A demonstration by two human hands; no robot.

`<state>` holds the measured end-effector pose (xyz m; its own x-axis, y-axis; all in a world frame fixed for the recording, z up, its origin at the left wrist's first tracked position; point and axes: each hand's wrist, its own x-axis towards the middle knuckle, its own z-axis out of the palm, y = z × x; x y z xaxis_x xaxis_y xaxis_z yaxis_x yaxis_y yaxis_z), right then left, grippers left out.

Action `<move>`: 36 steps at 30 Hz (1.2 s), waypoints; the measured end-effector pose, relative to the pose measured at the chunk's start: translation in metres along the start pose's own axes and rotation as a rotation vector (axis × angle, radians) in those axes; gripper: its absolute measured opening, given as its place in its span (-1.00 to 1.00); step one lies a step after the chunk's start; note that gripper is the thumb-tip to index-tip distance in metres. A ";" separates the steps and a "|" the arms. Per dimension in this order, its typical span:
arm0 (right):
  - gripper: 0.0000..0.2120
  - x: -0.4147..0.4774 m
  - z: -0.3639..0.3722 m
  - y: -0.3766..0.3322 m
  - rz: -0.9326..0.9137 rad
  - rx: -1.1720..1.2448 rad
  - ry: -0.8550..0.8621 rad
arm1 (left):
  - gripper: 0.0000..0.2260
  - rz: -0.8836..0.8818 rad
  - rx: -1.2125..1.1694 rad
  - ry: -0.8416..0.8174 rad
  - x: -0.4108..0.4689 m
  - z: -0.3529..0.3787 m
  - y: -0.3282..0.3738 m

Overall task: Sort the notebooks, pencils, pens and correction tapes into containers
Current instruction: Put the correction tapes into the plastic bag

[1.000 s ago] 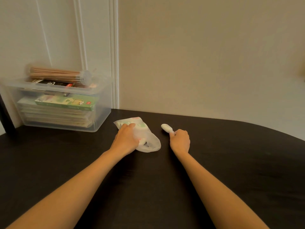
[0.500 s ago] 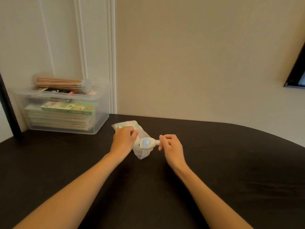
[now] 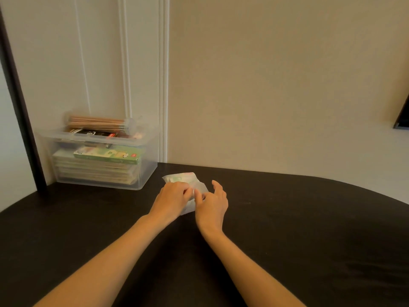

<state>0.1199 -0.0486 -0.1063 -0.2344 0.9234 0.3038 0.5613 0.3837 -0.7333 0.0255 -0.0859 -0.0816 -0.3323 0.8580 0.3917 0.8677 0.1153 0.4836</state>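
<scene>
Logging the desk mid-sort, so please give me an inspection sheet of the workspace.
Surface: dark table.
Job's things: clear bin at back left holds stacked notebooks, green box, black box; pencil tube lies on top; plastic bag lies between the hands.
Clutter: nothing seen.
Grippers: left hand grips the bag; right hand touches it, grip unclear.
Cables: nothing seen.
Surroundings: pale wall, dark frame at left.

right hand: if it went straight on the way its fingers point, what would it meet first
The bag: the right hand points forward and left into it, fingertips apparently touching it, beside the left hand that holds it.
</scene>
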 end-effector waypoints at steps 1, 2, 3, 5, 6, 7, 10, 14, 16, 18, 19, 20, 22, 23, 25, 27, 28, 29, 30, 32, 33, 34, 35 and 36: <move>-0.68 0.001 0.002 0.000 0.008 0.001 0.023 | -0.61 -0.018 0.026 0.000 0.000 -0.002 -0.003; -0.69 0.004 0.005 0.000 0.021 0.008 0.034 | -0.61 -0.028 0.033 0.010 0.001 -0.004 -0.007; -0.68 0.007 0.006 0.001 0.048 0.016 0.016 | -0.61 -0.024 0.026 0.017 0.001 -0.004 -0.010; -0.67 0.015 0.009 0.002 0.090 0.041 -0.070 | -0.63 0.017 -0.007 0.015 0.002 -0.005 -0.011; -0.67 0.018 0.011 0.001 0.086 0.055 -0.109 | -0.64 0.041 -0.022 0.011 0.002 -0.004 -0.011; -0.69 0.021 0.012 0.000 0.065 0.069 -0.140 | -0.66 0.066 -0.037 0.005 0.003 -0.004 -0.011; -0.72 0.027 0.011 -0.003 -0.004 0.016 -0.213 | -0.64 0.110 -0.068 -0.024 0.004 -0.006 -0.013; -0.65 0.038 0.015 0.004 -0.139 -0.425 -0.080 | -0.65 0.064 -0.038 -0.013 0.002 -0.002 -0.025; -0.62 0.041 0.018 0.010 -0.153 -0.423 -0.054 | -0.77 0.000 0.014 0.017 0.000 0.001 -0.029; -0.71 0.044 0.020 0.016 -0.098 -0.174 -0.100 | -0.91 -0.060 0.053 -0.008 0.001 0.004 -0.030; -0.76 0.043 0.019 0.017 -0.060 -0.055 -0.110 | -0.78 -0.077 0.078 -0.036 0.002 0.008 -0.030; -0.78 0.042 0.018 0.019 -0.024 0.041 -0.112 | -0.68 -0.084 0.095 -0.063 0.003 0.012 -0.029; -0.68 0.043 0.018 0.024 0.055 0.209 -0.147 | -0.64 -0.083 0.169 -0.056 0.005 0.016 -0.025; -0.58 0.044 0.018 0.027 0.090 0.269 -0.172 | -0.66 -0.090 0.212 -0.048 0.007 0.018 -0.022; -0.49 0.047 0.017 0.030 0.137 0.266 -0.207 | -0.70 -0.113 0.259 -0.014 0.011 0.021 -0.022; -0.70 0.050 0.016 0.032 0.134 0.179 -0.230 | -0.71 -0.131 0.255 0.020 0.015 0.022 -0.024; -0.83 0.052 0.016 0.033 0.127 0.166 -0.233 | -0.70 -0.134 0.250 0.032 0.017 0.023 -0.024; -0.93 0.054 0.015 0.033 0.123 0.177 -0.228 | -0.69 -0.141 0.245 0.039 0.018 0.023 -0.025; -0.96 0.056 0.015 0.034 0.118 0.193 -0.224 | -0.68 -0.144 0.243 0.043 0.019 0.023 -0.025; -0.92 0.057 0.014 0.034 0.103 0.217 -0.240 | -0.66 -0.148 0.246 0.043 0.021 0.024 -0.025; -0.89 0.057 0.013 0.034 0.088 0.231 -0.241 | -0.65 -0.153 0.247 0.048 0.022 0.026 -0.025; -0.86 0.056 0.012 0.034 0.062 0.242 -0.228 | -0.65 -0.158 0.247 0.060 0.023 0.026 -0.025; -0.83 0.054 0.010 0.035 0.028 0.249 -0.205 | -0.66 -0.161 0.247 0.071 0.024 0.027 -0.025; -0.80 0.051 0.007 0.036 -0.012 0.258 -0.185 | -0.68 -0.167 0.245 0.082 0.025 0.028 -0.024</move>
<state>0.1227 0.0121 -0.1216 -0.3939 0.8937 0.2147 0.3432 0.3597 -0.8677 0.0063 -0.0532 -0.1054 -0.4981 0.7746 0.3896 0.8585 0.3774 0.3472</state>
